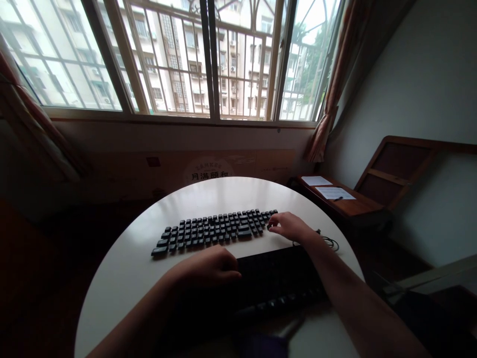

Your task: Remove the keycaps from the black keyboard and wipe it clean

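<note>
Dark keycaps (212,229) stand in rows on the white round table, spread out in the layout of a keyboard. At the right end of these rows, my right hand (289,226) pinches a small dark keycap (269,227) between thumb and fingertips. Nearer to me lies a black keyboard (276,278), its surface too dark to show much detail. My left hand (218,263) is curled at the keyboard's far left edge, thumb over the top; its other fingertips are hidden.
A thin black cable (331,243) lies coiled behind my right forearm. Something purple (266,345) is blurred at the table's near edge (309,343). To the right, a wooden chair (357,201) holds paper sheets (335,193) and a pen (338,199). A barred window (212,74) is ahead.
</note>
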Tool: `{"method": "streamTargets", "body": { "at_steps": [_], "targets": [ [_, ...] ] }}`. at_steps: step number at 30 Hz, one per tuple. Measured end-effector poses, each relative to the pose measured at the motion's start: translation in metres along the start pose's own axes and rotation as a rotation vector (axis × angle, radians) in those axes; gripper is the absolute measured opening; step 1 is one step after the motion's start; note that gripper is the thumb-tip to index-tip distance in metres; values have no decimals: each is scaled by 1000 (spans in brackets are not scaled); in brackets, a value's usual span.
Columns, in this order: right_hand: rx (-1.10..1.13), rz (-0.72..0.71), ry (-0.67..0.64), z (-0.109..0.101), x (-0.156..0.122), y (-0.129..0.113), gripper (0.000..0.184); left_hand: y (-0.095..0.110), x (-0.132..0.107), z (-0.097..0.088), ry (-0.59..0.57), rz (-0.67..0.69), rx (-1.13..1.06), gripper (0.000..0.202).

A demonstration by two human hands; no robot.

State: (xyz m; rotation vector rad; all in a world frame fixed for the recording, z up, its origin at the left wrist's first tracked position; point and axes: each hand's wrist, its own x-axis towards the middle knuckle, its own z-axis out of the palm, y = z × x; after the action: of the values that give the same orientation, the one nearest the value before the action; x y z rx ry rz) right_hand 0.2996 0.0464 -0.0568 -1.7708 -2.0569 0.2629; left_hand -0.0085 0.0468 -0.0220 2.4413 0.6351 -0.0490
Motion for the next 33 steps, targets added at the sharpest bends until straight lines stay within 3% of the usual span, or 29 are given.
{"method": "streamTargets", "body": {
  "at_steps": [4, 11, 25, 30, 33],
  "targets": [
    [-11, 23, -57, 11, 1, -5, 15, 3, -1, 0, -21, -4, 27, 27],
    [-33, 56, -50, 11, 2, -4, 27, 2, -1, -1, -39, -12, 50, 26],
    [-81, 55, 1, 20, 5, -5, 18, 5, -3, -3, -44, -18, 61, 25],
    [-96, 30, 59, 15, 1, -11, 16, 5, -2, -3, -47, -12, 75, 27],
    [-112, 13, 149, 0, -4, -21, 15, 4, -2, -3, -49, -9, 80, 27]
  ]
}}
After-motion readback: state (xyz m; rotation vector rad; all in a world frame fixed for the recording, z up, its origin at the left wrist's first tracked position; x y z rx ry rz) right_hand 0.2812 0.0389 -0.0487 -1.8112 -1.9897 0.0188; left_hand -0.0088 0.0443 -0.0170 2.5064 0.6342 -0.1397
